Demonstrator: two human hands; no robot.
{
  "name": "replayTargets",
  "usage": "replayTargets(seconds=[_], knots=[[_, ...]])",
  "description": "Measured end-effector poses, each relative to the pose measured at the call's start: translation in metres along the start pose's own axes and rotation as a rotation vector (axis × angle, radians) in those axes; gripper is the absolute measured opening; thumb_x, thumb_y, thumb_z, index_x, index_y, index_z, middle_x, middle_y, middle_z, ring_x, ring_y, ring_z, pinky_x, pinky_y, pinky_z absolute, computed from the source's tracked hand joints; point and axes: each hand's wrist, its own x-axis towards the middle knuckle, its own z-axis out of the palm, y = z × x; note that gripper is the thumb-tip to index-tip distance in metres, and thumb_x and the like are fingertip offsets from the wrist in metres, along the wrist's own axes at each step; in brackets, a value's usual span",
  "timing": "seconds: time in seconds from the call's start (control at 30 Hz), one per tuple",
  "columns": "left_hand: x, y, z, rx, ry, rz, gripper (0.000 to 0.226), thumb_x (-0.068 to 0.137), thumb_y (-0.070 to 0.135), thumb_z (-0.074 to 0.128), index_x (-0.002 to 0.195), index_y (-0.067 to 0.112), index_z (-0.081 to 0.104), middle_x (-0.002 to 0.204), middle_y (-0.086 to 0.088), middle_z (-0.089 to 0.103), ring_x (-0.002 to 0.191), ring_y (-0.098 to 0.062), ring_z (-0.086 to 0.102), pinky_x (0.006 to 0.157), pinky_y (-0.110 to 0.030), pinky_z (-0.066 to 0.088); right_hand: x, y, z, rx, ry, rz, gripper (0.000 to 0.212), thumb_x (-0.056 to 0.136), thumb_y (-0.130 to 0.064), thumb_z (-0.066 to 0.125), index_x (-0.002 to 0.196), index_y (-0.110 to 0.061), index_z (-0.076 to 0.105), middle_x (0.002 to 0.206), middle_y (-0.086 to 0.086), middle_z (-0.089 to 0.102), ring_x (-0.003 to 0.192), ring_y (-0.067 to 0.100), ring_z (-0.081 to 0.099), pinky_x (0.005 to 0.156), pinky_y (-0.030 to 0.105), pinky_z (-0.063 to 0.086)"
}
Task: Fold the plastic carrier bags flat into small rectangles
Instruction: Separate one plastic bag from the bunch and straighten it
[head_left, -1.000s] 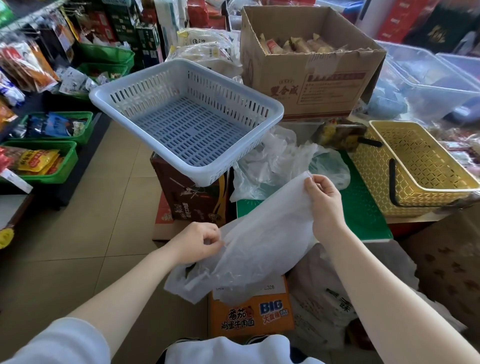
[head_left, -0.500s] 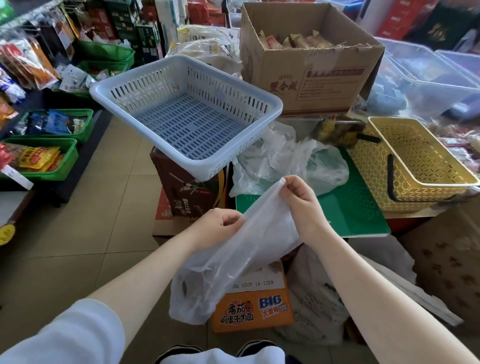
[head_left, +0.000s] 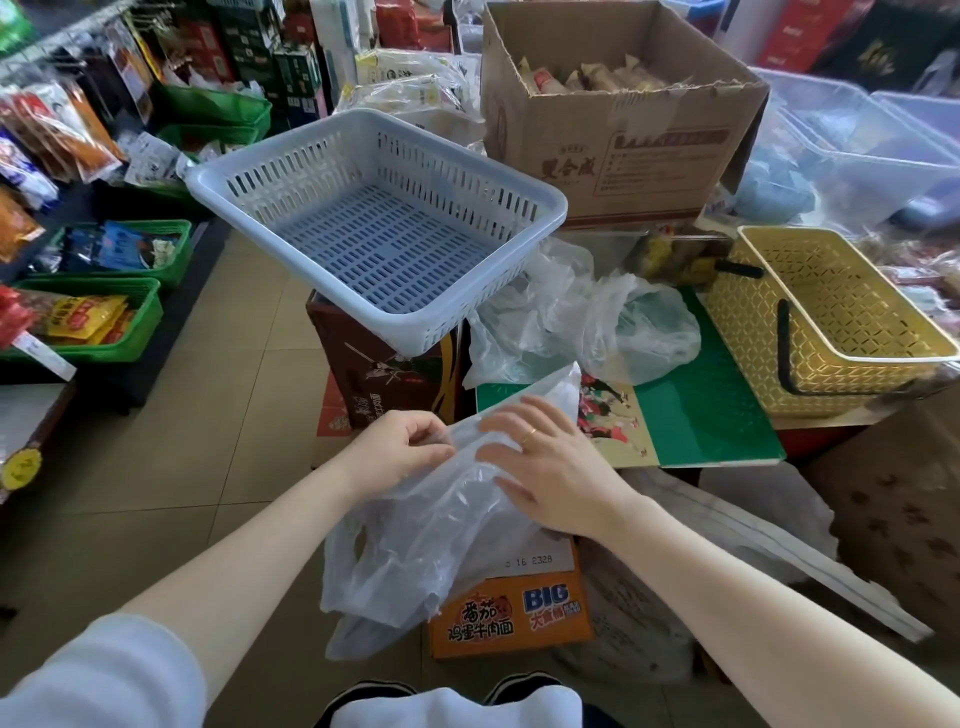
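Observation:
A thin translucent white carrier bag (head_left: 431, 540) hangs in front of me, its top edge lying over the near corner of a green board (head_left: 711, 415) and its handles dangling over an orange noodle carton (head_left: 511, 613). My left hand (head_left: 400, 449) pinches the bag's upper left edge with curled fingers. My right hand (head_left: 545, 462) lies flat on the bag with straight, spread fingers. Several more crumpled clear bags (head_left: 582, 317) are heaped on the far end of the green board.
An empty pale blue slatted basket (head_left: 291, 171) sits on a brown carton (head_left: 384, 374) just beyond my left hand. A yellow basket (head_left: 748, 322) with a black handle stands right. A big cardboard box (head_left: 623, 140) is behind. Green snack crates (head_left: 130, 332) line the floor left.
My hands brought the bag down from the air onto the board's corner. My right hand let go of the top edge and now lies flat on the bag; my left hand keeps its pinch.

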Motion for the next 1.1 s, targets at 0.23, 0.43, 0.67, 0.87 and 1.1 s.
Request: replayTargets(seconds=[0.23, 0.43, 0.67, 0.87, 1.1], knots=[[-0.008, 0.001, -0.01, -0.012, 0.003, 0.036, 0.009, 0.083, 0.017, 0.068, 0.077, 0.014, 0.062, 0.069, 0.004, 0.055, 0.061, -0.002, 0.048, 0.063, -0.017, 0.044, 0.02, 0.001, 0.012, -0.079, -0.049, 0.022, 0.019, 0.079, -0.024, 0.064, 0.097, -0.019, 0.06, 0.087, -0.004, 0.064, 0.082, 0.018, 0.063, 0.083, 0.029, 0.04], [-0.014, -0.009, -0.009, 0.295, 0.033, 0.035, 0.023, 0.085, 0.022, 0.063, 0.077, 0.034, 0.046, 0.075, 0.004, 0.057, 0.062, -0.004, 0.047, 0.063, -0.023, 0.043, 0.016, 0.008, 0.016, 0.102, -0.358, 0.206, 0.018, 0.093, -0.021, 0.049, 0.089, -0.01, 0.063, 0.081, 0.009, 0.066, 0.068, 0.031, 0.061, 0.059, 0.03, 0.036], [-0.02, -0.008, -0.014, 0.355, 0.017, 0.194, 0.029, 0.088, 0.002, 0.052, 0.074, 0.027, 0.051, 0.081, 0.005, 0.058, 0.074, -0.016, 0.054, 0.071, -0.03, 0.046, 0.017, 0.004, 0.013, -0.017, -0.125, 0.094, 0.042, 0.088, -0.047, 0.042, 0.067, -0.023, 0.069, 0.117, 0.006, 0.062, 0.114, 0.03, 0.05, 0.1, 0.044, 0.033], [-0.021, -0.012, -0.012, 0.473, 0.345, 0.221, 0.02, 0.086, 0.012, 0.06, 0.105, 0.013, 0.06, 0.114, 0.001, 0.056, 0.11, -0.01, 0.046, 0.095, -0.023, 0.03, 0.012, 0.019, 0.02, 0.115, -0.299, 0.466, 0.032, 0.098, -0.036, 0.04, 0.088, -0.012, 0.059, 0.087, 0.003, 0.063, 0.077, 0.024, 0.057, 0.059, 0.029, 0.034], [-0.024, -0.041, -0.006, -0.478, 0.473, -0.574, 0.057, 0.089, 0.053, 0.047, 0.133, 0.018, 0.037, 0.132, -0.006, 0.049, 0.114, -0.025, 0.05, 0.093, -0.038, 0.043, -0.016, 0.03, 0.021, 0.37, -0.208, 0.449, 0.018, 0.096, -0.014, 0.047, 0.098, -0.009, 0.063, 0.094, 0.003, 0.066, 0.077, 0.018, 0.055, 0.063, 0.028, 0.037]])
